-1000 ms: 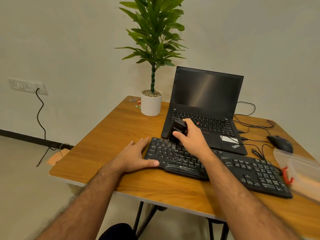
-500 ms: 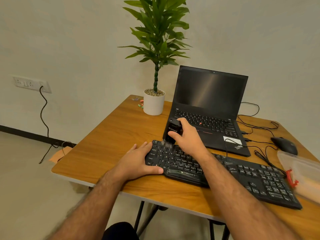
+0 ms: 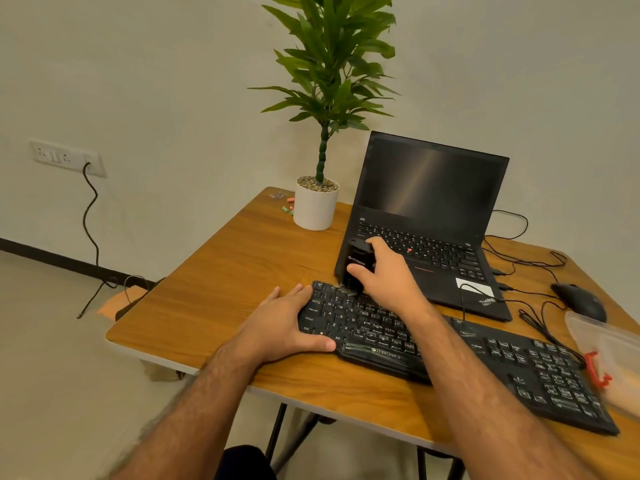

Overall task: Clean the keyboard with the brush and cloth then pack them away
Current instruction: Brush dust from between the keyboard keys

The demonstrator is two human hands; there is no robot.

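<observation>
1. From where I stand, the right hand [image 3: 388, 275] is wrapped round a stubby black brush [image 3: 358, 263], thumb on its near face and fingers over the top. The bristles sit on the far left corner of the black keyboard [image 3: 450, 355]. I would keep that firm grip and hold the brush upright so the bristle tips reach down between the keys.

2. The left hand [image 3: 280, 327] lies flat against the keyboard's left end, fingers straight along the edge and thumb on the front rim. It looks to be bracing the board, and it should stay put so the board does not slide on the tabletop [image 3: 221, 289].

3. Short strokes along each row, working rightward, seem best to me, flicking dust away from the open laptop [image 3: 426, 216] just behind.

4. Mind the cable near the mouse [image 3: 580, 301]; the brush could snag it at the right end.

5. I cannot pick out the cloth. A clear plastic container [image 3: 609, 344] at the right edge may be where the things get packed.
</observation>
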